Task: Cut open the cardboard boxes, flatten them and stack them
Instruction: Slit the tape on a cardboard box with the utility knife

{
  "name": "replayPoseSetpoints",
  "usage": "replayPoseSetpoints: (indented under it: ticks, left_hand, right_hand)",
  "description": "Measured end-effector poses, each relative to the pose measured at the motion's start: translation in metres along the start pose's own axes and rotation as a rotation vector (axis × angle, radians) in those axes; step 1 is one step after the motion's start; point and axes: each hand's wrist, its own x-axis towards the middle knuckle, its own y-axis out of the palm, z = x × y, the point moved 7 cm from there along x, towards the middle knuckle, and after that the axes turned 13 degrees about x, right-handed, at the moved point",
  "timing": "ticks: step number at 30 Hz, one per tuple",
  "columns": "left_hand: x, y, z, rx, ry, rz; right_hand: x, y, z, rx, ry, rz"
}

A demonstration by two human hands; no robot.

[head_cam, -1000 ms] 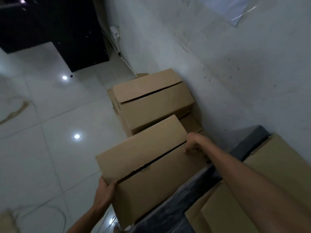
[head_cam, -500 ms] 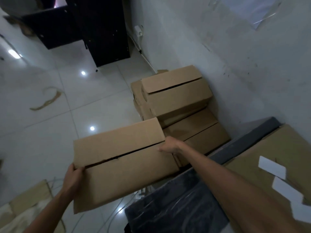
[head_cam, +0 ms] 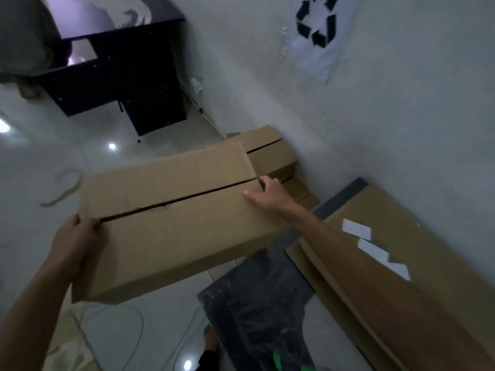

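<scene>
I hold a brown cardboard box (head_cam: 171,218) in the air in front of me, its top flaps closed with a dark slit between them. My left hand (head_cam: 73,242) grips its left end, fingers curled over the edge at the slit. My right hand (head_cam: 267,192) holds its right end, thumb lying on the top and fingers wrapped round the corner. Behind it, more cardboard boxes (head_cam: 270,151) are stacked against the wall.
Flat cardboard sheets (head_cam: 417,236) with white labels lie on a dark table (head_cam: 257,311) at the right. A black desk (head_cam: 126,76) stands at the back. A tape strip (head_cam: 64,191) and cables (head_cam: 134,330) lie on the tiled floor. A recycling sign (head_cam: 318,28) hangs on the wall.
I have lifted the box up off the stack and carried it left, away from the wall. The view has swung up, showing the desk and wall sign.
</scene>
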Motion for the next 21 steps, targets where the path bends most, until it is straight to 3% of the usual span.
replayPoseSetpoints:
  ticks: [5,11,21]
  left_hand:
    - [-0.084,0.009,-0.096,-0.030,0.243,0.105]
    - [-0.186,0.082,-0.158,0.014,0.456,0.337]
    - [-0.392,0.223,-0.178,0.166,0.800,0.589]
  right_hand:
    - [-0.106,-0.107,-0.014,0.039,0.012,-0.192]
    - [-0.261,-0.206,-0.090,0.149,0.118,-0.430]
    - [-0.502,-0.256,-0.268,0.278,0.406,-0.725]
